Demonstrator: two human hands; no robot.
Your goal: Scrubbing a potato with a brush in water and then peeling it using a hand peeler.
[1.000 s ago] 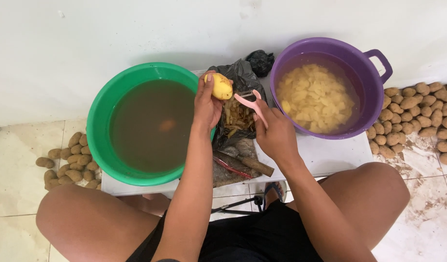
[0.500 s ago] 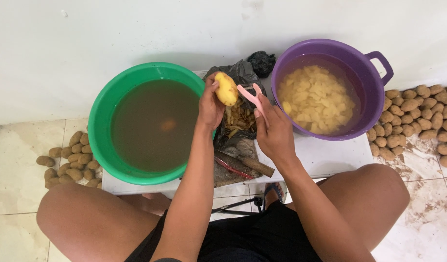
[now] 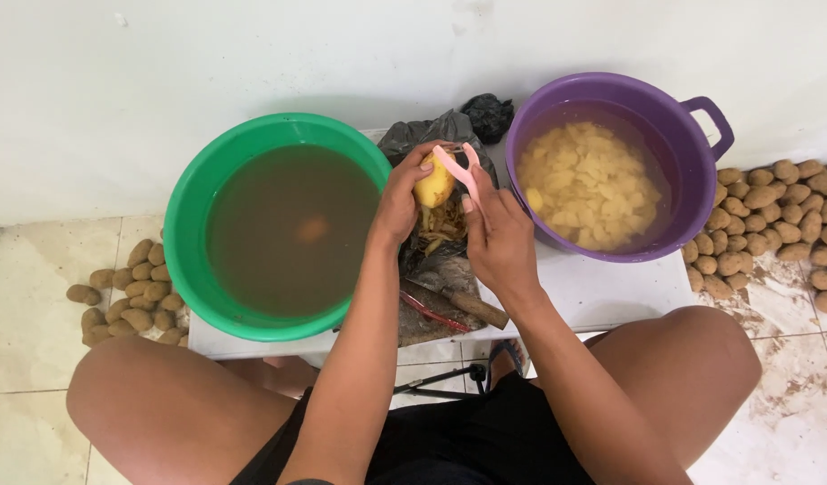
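Peeling potato (image 3: pixel 434 187) in left hand (image 3: pixel 398 203), pink peeler (image 3: pixel 458 169) in right hand (image 3: pixel 497 235).

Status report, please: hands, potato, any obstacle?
Left hand grips potato. Right hand holds pink peeler against it. Peel pile underneath; nothing blocking.

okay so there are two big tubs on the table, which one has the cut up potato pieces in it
The purple tub, on the person's right, beside the right hand. It holds pale cut potato pieces in water; the green tub on the left holds only murky brown water.
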